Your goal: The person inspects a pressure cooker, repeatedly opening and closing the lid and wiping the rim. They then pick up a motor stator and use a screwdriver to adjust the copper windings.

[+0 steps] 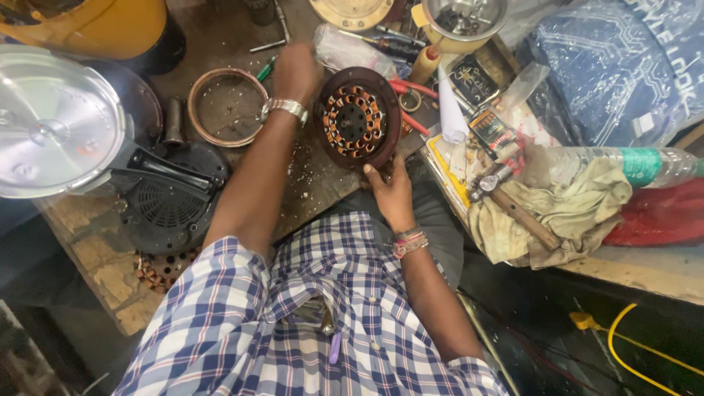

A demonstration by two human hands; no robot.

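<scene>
Checked shirt [315, 323] in blue and white fills the near foreground; both forearms extend from it to a worn wooden bench [308, 183].

Right hand [392, 192] grips the near rim of a round motor stator [357, 117], fingers closed on its dark edge, thumb on top. This stator stands tilted on the bench just ahead of the body, its face of copper windings turned to the camera. Left hand [295, 70] rests at the far left rim of it, a metal watch [284, 109] on the wrist; whether those fingers are curled or spread cannot be told, as the back of the hand hides them.

Judgement on handling: the part looks heavy and stands on edge, so a firm hold on the rim by both hands, clear of the windings, would guard against slipping and against damage to the copper.

Count: one stator in hand; one rusty ring-shaped housing [228, 107] to its left; one black vented cover [170, 205]; one silver lid [55, 121]; one hammer [513, 205] lying on one soiled cloth [572, 209]; one plastic bottle [631, 165] on its side.
</scene>
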